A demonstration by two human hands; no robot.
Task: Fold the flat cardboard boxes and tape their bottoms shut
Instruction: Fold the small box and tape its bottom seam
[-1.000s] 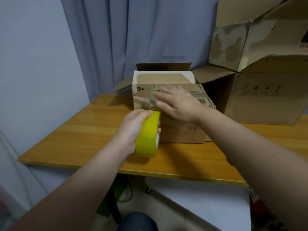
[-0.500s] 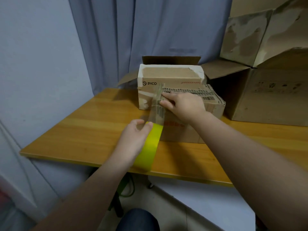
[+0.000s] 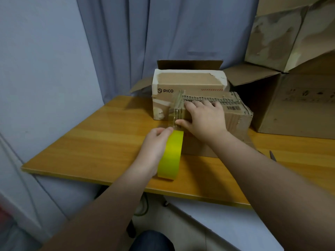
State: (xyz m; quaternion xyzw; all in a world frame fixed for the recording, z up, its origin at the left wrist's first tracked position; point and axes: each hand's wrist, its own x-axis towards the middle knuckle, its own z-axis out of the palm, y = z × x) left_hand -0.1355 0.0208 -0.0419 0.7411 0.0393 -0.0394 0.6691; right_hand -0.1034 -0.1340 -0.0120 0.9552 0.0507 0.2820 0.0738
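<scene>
Head view | PICO cardboard box [image 3: 188, 81] sits mid-bench [image 3: 90, 142], at 12 o'clock from the yellow tape roll [image 3: 171, 154] | we see the left hand [image 3: 154, 142] with fingers [image 3: 163, 131] curled round the roll, and the right hand [image 3: 204, 118] with fingers [image 3: 197, 104] spread flat on the box beside the clear tape strip [image 3: 176, 109] | risk, we judge: a skewed pull wrinkles or peels the strip, or drags the box | versus a second ago: strip longer, roll drawn toward 6 o'clock

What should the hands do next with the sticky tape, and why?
Probably pull the yellow tape roll a little lower, so the clear tape strip folds over the near edge of the box. The left hand grips the roll, the strip runs from it onto the box, and the right hand presses flat on the box top.
</scene>
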